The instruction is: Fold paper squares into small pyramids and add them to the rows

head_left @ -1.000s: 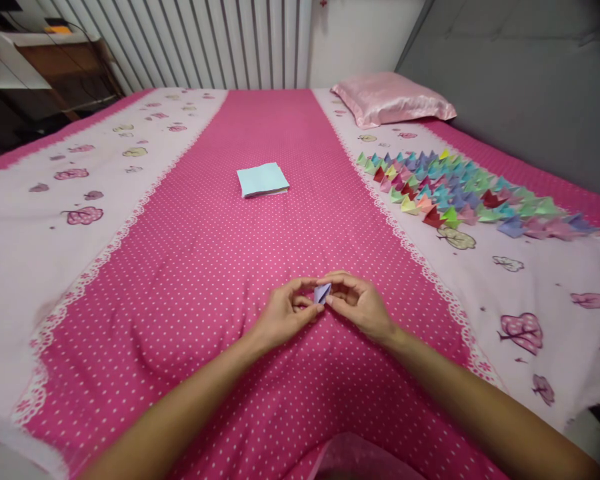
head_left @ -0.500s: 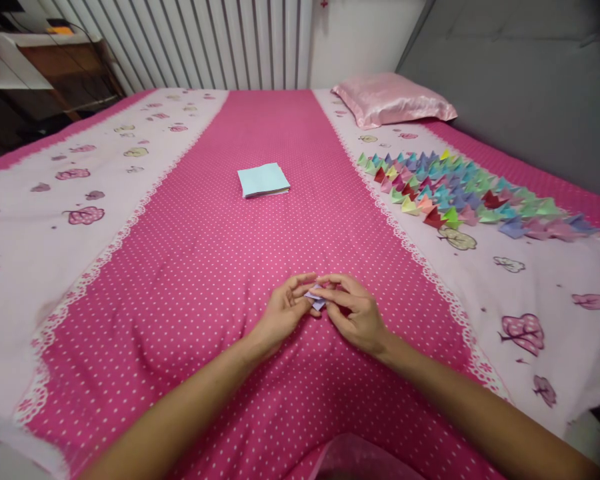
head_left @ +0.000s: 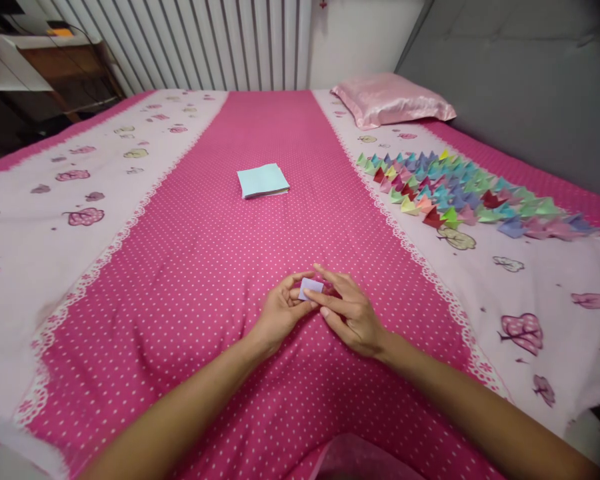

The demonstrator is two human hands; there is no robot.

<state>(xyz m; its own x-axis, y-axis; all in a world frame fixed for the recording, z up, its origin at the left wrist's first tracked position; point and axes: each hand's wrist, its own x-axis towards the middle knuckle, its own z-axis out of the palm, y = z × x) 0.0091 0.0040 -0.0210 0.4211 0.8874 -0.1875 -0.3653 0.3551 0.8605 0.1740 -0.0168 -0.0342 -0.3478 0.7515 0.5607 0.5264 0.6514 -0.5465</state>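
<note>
A small square of folded lavender paper (head_left: 312, 287) is held up just above the pink dotted bedspread (head_left: 260, 247). My left hand (head_left: 281, 310) grips it from the left, thumb at its lower edge and fingers behind. On its front face rests a finger of my right hand (head_left: 353, 313), whose other fingers are spread apart; whether that hand also pinches the paper cannot be made out. Farther off lies a stack of pale blue paper sheets (head_left: 263, 179), flat on the bed.
Many folded paper pieces (head_left: 460, 190) in mixed colours stand in rows on the right side of the bed. Behind them lies a pink satin pillow (head_left: 393, 100) by a grey headboard (head_left: 520, 87). A white radiator (head_left: 195, 43) runs along the far wall.
The lavender paper has turned from a partly opened, angled shape to a flat square facing me. My right hand's fingers have spread, one now lying across the paper.
</note>
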